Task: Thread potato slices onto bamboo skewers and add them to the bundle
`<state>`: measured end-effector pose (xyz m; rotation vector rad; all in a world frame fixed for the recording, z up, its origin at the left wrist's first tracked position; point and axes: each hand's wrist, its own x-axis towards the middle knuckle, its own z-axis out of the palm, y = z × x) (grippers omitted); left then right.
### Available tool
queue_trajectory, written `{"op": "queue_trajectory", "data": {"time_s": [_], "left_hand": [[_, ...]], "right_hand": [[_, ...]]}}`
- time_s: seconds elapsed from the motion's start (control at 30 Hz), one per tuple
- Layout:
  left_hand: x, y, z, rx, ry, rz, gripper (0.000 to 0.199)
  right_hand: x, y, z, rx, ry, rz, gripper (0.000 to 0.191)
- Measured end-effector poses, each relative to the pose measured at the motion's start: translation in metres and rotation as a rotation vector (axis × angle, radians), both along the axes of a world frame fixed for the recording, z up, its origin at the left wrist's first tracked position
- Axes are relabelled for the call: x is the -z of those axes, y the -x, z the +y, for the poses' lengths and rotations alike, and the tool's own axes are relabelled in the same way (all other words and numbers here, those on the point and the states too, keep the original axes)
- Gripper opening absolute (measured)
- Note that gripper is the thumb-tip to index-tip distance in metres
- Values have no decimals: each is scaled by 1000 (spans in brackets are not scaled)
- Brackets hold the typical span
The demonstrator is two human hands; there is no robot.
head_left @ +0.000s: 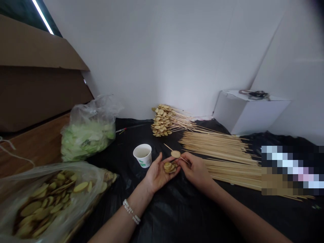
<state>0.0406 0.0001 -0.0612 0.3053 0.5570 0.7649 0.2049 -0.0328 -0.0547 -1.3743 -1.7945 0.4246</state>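
My left hand [159, 172] is palm up, with several potato slices [170, 167] resting on its fingers. Between the thumb and fingers of my right hand [193, 167] is a thin wooden skewer [168, 147], which slants up to the left. One round slice [175, 154] is on that skewer, just above my left fingertips. A white paper cup [142, 155] with a green print stands to the left of my hands, with liquid inside. Behind my hands lies a pile of skewered slices [162, 120]. Loose bare skewers [217, 145] are spread in bundles to the right.
An open plastic bag of slices [43, 206] lies at the front left, and a bag of pale green leaves [88, 135] behind it. A cardboard box [37, 94] fills the left; a white box [253, 113] stands at the back right. Black sheeting [162, 216] covers the table.
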Motion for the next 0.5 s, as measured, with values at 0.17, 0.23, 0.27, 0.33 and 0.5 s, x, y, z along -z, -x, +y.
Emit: {"op": "queue_trajectory", "data": {"time_s": [0.17, 0.23, 0.27, 0.33, 0.5], "left_hand": [[0, -1, -2, 81, -56, 18, 57], [-2, -1, -3, 96, -68, 10, 60], [-3, -1, -4, 104, -74, 0, 61], [-4, -2, -5, 126, -82, -34, 63], [-6, -4, -8, 164, -82, -58, 67]], "right_hand": [[-1, 4, -1, -76, 135, 80, 9], [-1, 5, -1, -104, 129, 66, 9], [-1, 6, -2, -107, 121, 44, 9], [-1, 7, -2, -93, 121, -26, 12], [3, 6, -2, -58, 190, -143, 22]]}}
